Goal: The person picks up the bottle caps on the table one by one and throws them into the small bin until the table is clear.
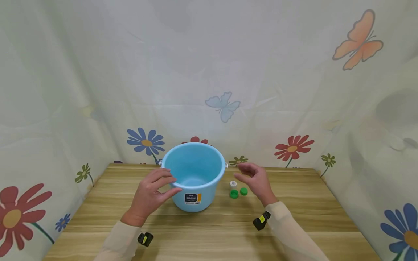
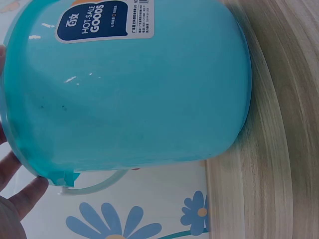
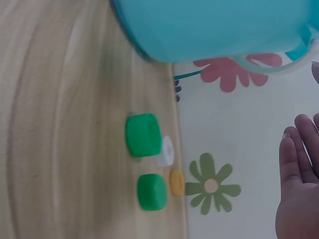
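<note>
A light blue bucket point(image 1: 196, 195) with a label on its front stands upright on the wooden table. My left hand point(image 1: 151, 192) is at the bucket's left front rim, fingers loosely spread; in the left wrist view its fingers point(image 2: 27, 196) reach the rim by the handle joint. To the right of the bucket, my right hand point(image 1: 256, 181) hovers with relaxed fingers and nothing in it. Below it lie two green bottle caps point(image 3: 143, 135) and a small white cap point(image 1: 233, 184). A yellow cap point(image 3: 177, 182) shows only in the right wrist view.
The wooden table point(image 1: 209, 235) reaches back to a white curtain point(image 1: 183, 79) printed with flowers and butterflies. Curtains also hang on the left and right sides. A pale handle point(image 2: 99, 186) hangs behind the bucket.
</note>
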A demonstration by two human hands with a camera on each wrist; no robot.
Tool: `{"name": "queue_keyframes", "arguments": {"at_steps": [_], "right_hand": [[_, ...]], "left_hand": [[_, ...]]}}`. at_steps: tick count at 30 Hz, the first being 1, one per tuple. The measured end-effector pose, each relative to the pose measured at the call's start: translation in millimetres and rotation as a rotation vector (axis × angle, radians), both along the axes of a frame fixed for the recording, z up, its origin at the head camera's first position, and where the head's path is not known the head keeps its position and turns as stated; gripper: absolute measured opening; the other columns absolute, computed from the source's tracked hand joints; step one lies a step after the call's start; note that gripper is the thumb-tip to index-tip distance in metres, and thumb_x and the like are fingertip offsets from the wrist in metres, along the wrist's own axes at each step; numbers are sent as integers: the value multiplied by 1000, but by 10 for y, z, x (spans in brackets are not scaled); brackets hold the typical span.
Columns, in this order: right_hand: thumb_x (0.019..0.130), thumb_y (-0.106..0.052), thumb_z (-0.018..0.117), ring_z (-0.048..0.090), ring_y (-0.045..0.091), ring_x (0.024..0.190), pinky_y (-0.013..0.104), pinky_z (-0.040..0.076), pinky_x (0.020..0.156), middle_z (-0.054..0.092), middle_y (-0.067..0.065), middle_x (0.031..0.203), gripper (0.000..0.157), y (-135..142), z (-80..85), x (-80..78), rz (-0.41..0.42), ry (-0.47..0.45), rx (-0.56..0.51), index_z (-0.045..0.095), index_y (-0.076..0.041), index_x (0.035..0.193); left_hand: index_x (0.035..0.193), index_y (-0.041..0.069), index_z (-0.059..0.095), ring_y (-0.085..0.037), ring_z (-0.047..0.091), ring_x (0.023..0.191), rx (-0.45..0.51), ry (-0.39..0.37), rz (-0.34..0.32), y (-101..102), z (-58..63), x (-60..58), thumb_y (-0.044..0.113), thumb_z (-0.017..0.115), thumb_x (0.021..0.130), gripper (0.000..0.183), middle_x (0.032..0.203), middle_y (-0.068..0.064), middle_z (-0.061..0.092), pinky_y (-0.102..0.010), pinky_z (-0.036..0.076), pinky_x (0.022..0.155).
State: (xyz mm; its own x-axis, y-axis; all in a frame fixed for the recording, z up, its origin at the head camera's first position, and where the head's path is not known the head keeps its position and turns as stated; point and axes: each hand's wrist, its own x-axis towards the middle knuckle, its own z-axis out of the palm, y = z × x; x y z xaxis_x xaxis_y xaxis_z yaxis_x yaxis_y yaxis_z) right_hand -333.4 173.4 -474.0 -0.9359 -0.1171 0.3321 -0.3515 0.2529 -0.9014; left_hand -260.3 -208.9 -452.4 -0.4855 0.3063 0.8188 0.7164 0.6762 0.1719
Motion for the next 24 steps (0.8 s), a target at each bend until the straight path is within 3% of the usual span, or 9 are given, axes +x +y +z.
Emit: {"name": "queue_keyframes", "arguments": {"at_steps": [4,10,17,24], "right_hand": [[85,-31,86,62,39,126,32,56,106,70,9,128,50,29,-88,12,-16,-18,4,69,-6,125],[86,-28,85,64,33,125,31,57,105,70,7,130,44,65,-213,18,-48,-53,25,70,-13,125],[86,-32,85,64,30,125,38,57,107,69,9,131,45,127,-338,23,-78,-95,36,70,-15,125],[85,-35,84,64,31,126,41,55,109,68,13,134,55,181,-448,17,-86,-126,39,67,-7,129]], "left_hand": [[97,13,80,-25,69,109,-1,3,3,2,2,7,25,97,62,41,105,0,75,-52,61,94],[97,12,80,-25,69,110,-1,7,4,-1,6,15,24,98,61,42,104,0,75,-50,61,95],[97,13,80,-25,69,108,3,15,-2,-2,-4,9,25,98,62,41,104,0,75,-51,61,94],[97,13,80,-25,69,110,4,16,-12,-1,-10,9,27,97,63,40,104,0,75,-51,61,94]]}}
